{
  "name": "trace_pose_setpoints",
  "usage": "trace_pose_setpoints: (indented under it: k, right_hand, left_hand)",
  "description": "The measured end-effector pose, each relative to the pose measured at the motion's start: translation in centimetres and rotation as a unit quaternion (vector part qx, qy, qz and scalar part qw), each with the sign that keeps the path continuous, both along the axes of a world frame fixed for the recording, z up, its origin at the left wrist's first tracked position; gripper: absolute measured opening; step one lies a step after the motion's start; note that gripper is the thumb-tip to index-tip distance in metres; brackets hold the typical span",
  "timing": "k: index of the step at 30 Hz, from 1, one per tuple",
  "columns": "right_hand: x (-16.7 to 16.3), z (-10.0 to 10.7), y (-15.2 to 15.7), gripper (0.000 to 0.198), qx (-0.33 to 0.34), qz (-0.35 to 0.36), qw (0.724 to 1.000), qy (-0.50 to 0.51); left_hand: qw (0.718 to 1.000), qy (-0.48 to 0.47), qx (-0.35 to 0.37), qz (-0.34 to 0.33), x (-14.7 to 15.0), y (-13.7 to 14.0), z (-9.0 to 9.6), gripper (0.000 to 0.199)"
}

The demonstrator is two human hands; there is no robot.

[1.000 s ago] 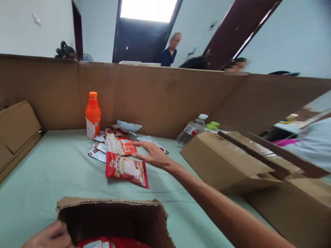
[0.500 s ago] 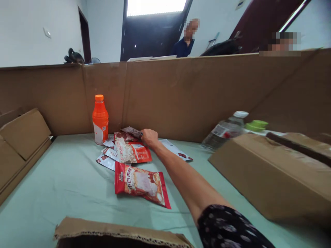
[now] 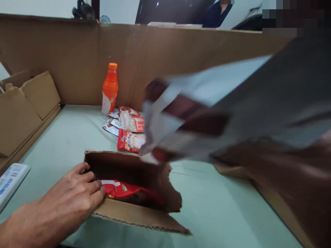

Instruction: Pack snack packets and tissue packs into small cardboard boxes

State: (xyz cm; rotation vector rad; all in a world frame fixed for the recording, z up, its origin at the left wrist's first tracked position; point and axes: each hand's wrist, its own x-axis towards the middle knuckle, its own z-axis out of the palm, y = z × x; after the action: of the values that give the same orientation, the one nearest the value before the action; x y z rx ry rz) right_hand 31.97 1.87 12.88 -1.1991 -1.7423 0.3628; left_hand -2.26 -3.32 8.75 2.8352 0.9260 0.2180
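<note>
My left hand [image 3: 74, 193] is curled over the left end of a small open cardboard box [image 3: 139, 215], its fingers hooked on the edge. Inside the box lies a red snack packet [image 3: 121, 188]. A silvery-white snack pouch [image 3: 207, 89] with dark red squares is raised over the right of the view, smeared by motion. My right hand [image 3: 305, 168] grips this pouch at its lower right; the fingers are blurred and partly hidden. Beyond the box, a red and white snack packet [image 3: 127, 140] rests on the pale green surface, partly covered by the pouch.
An orange drink bottle [image 3: 110, 89] stands at the back beside a pile of snack packets [image 3: 129, 120]. Tall cardboard walls [image 3: 121, 44] close off the back. At left are a cardboard box [image 3: 20, 120] and a white labelled item [image 3: 12, 182]. People are behind the wall.
My right hand has come back from the pile with the silvery-white pouch, close to the camera. My left hand has come into view on the box. The view has tilted down.
</note>
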Motion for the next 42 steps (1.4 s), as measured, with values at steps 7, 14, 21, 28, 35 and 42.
trace_pose_setpoints:
  k: [7, 14, 21, 28, 35, 42]
  right_hand:
    - [-6.9, -0.1, -2.3, 0.022, -0.084, 0.176, 0.893, -0.406]
    - [-12.3, -3.5, -1.0, 0.013, -0.181, 0.175, 0.764, -0.594]
    - [-12.3, -3.5, -0.4, 0.031, -0.220, 0.227, 0.757, -0.572]
    - [-2.0, -1.0, -0.6, 0.034, -0.100, 0.045, 0.957, -0.270]
    - [5.6, -9.2, 9.5, 0.022, -0.199, -0.171, 0.895, -0.360]
    - [6.0, -16.9, 18.2, 0.050, -0.252, -0.253, 0.854, -0.378]
  left_hand:
    - [0.999, -0.005, 0.052, -0.004, 0.0, -0.4, -0.8, 0.025]
    - [0.998, 0.036, 0.055, -0.001, -0.2, -0.7, -1.2, 0.014]
    - [0.996, 0.017, 0.083, 0.041, -0.4, -0.8, -1.0, 0.019]
    - [0.999, -0.022, 0.045, 0.016, -0.8, -0.1, -1.9, 0.025]
    - [0.995, -0.073, 0.069, 0.014, -0.6, 0.1, -2.5, 0.019]
    - [0.997, -0.062, 0.020, 0.028, -0.2, -0.4, -1.2, 0.032]
